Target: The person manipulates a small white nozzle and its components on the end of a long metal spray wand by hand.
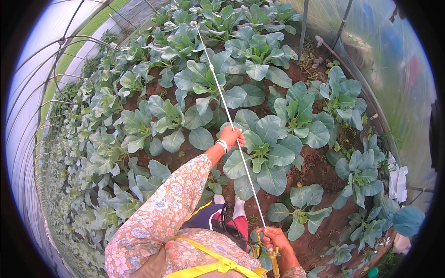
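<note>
My left hand (232, 136), with white bands at the wrist, grips the middle of a long thin metal spray wand (220, 89). Its round nozzle (193, 23) points away over the far leaves. Lower down, my right hand (275, 237) is closed around the wand's near end, just above a yellowish grip (274, 262). Broad-leaved brassica plants (265, 153) grow under and around the wand. One large plant lies right beside my left hand, and a smaller one (301, 212) stands to the right of my right hand. No spray is visible.
Plastic sheeting (389, 69) walls the right side, with metal poles (303, 31). Curved tunnel hoops (52, 78) line the left. A dark hose or cable (232, 222) hangs by my legs. At lower right is a blue-green bundle (409, 221). Brown soil (318, 163) shows between plants.
</note>
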Demonstrator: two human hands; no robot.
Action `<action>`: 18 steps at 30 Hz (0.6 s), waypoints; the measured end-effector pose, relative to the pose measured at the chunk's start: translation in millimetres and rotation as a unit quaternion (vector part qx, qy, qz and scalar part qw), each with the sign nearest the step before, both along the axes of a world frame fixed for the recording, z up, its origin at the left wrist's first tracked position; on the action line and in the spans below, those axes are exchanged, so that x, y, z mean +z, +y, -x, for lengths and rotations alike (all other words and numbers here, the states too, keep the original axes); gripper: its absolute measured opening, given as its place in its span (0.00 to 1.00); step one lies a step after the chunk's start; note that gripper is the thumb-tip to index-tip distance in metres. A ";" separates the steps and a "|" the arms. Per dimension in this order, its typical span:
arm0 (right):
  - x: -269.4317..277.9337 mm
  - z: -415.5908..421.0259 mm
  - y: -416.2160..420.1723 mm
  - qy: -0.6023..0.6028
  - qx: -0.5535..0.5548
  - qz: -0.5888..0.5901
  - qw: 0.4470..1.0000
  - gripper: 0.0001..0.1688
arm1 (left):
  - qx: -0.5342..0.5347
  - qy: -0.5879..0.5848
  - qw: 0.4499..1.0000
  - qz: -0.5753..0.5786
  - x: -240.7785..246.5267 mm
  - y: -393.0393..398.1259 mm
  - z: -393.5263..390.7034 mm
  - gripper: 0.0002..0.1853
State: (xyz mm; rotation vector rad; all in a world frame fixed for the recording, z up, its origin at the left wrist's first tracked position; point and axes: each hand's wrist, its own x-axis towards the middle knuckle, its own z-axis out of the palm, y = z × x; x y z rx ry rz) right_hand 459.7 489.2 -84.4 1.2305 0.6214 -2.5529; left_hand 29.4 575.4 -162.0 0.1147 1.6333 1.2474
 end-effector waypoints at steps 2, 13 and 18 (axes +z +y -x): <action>0.1 -4.5 0.9 0.003 0.002 0.017 1.000 0.17 | -0.006 0.014 1.000 0.019 1.2 -5.2 -0.5 0.12; 21.0 -59.5 -54.1 -0.072 -0.048 -0.062 0.994 0.17 | -0.107 -0.085 0.989 -0.058 25.7 -14.3 -69.4 0.11; 8.1 -88.6 -89.2 -0.123 -0.085 -0.113 0.982 0.17 | -0.167 -0.127 0.975 -0.068 22.3 -5.6 -102.0 0.12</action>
